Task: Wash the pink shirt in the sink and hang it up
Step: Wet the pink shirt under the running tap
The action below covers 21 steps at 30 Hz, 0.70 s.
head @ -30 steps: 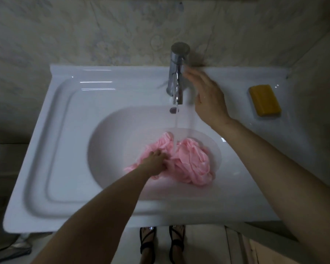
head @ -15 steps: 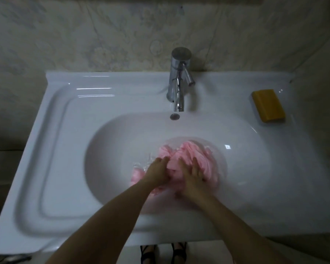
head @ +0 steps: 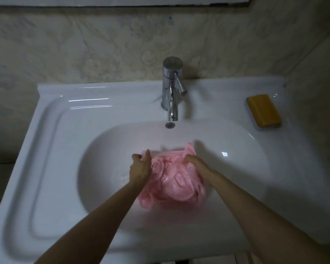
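Nearest me, both forearms come in from the bottom edge, L one from lower left, R one from lower right, meeting over the bowl of the white sink (head: 51,115). My left hand (head: 140,168) sits on the L side of the pink shirt (head: 174,187), fingers curled round a fold of cloth, thumb sticking up. It's a bit blurred but reads as a grip. My right hand (head: 197,165) is on the R side, fingers hooked down into the fabric, w/ a peak of cloth standing up just beyond the knuckles. The shirt is a bunched, glossy wet heap btwn the two hands, lying in the bowl toward its near half, touching the porcelain underneath. A little wet shimmer shows on the bowl beside my L wrist. To the L of the bowl the sink top has a sunken flat area w/ a raised border. Further back, at the bowl's far wall, is the round overflow hole (head: 170,125), and right above it the chrome tap (head: 171,92), upright, spout pointing toward me, its lever (head: 180,85) angled down to the R. On the far R corner of the sink top lies a yellow soap bar (head: 264,110), well apart from the shirt. Behind everything is the pale marbled wall (head: 84,44).
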{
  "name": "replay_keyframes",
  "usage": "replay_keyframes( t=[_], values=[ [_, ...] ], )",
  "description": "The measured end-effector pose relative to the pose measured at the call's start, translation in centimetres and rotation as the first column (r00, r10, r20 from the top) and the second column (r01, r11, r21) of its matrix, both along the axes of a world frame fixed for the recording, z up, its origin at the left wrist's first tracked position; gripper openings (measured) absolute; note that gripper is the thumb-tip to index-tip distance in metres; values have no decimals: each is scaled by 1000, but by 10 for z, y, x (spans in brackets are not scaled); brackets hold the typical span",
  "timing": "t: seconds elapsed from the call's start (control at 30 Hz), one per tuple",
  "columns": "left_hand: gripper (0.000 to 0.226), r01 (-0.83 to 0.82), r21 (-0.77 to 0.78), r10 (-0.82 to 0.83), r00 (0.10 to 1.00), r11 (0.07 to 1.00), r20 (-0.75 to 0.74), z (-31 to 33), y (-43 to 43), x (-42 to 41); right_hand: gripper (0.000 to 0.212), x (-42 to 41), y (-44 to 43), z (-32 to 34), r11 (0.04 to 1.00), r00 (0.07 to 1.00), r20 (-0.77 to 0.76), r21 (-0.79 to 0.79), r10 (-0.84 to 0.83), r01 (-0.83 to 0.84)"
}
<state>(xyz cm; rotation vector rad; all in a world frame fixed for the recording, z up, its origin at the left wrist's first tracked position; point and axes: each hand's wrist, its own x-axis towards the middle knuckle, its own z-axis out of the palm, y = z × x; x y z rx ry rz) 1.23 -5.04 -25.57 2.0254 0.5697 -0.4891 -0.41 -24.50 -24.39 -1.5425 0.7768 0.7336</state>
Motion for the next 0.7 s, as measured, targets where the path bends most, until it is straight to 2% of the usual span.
replay_keyframes(
  t=[0.07,0.1,0.13,0.17,0.2,0.23,0.27,0.3,0.37,0.4,0.43,0.57,0.63,0.7],
  values=[
    [64,86,50,-89,995,995,52,4,0,3,37,3,-1,-7,978,990,-11,158,-137,137],
    [73,227,97,-235,968,969,88,4,1,5,39,5,1,-11,973,985,24,161,-169,163],
    [82,419,172,-438,895,891,85,4,1,5,45,6,3,-17,990,988,77,44,-136,133],
    [90,605,238,-631,774,760,46,-1,0,3,55,5,7,-19,986,988,147,-154,-42,65],
    [95,739,289,-768,640,608,-20,-5,-1,-1,67,2,9,-21,923,973,209,-385,96,-8],
    [100,814,329,-844,529,479,-81,-9,-4,-8,77,-4,10,-20,815,929,252,-574,269,-80],
    [106,847,362,-878,459,388,-134,-12,-8,-16,86,-12,9,-22,714,849,267,-680,457,-170],
    [114,854,401,-892,422,331,-162,-16,-12,-23,93,-20,8,-23,611,727,251,-739,639,-283],
    [121,840,489,-904,374,235,-208,-25,-18,-32,98,-38,0,-38,426,493,180,-785,851,-450],
    [121,830,516,-903,367,210,-222,-28,-20,-34,99,-44,-5,-46,344,418,138,-811,898,-472],
    [119,827,525,-903,364,201,-228,-32,-21,-35,101,-47,-9,-54,292,383,105,-833,918,-470],
    [119,814,539,-898,384,218,-216,-45,-21,-35,121,-36,-9,-67,232,373,18,-809,928,-540],
    [117,774,589,-886,418,232,-201,-60,-19,-31,131,-25,-7,-75,198,355,27,-868,934,-455],
    [115,767,611,-909,375,194,-182,-63,-20,-27,133,-15,-8,-76,167,330,22,-893,944,-418]
  ],
)
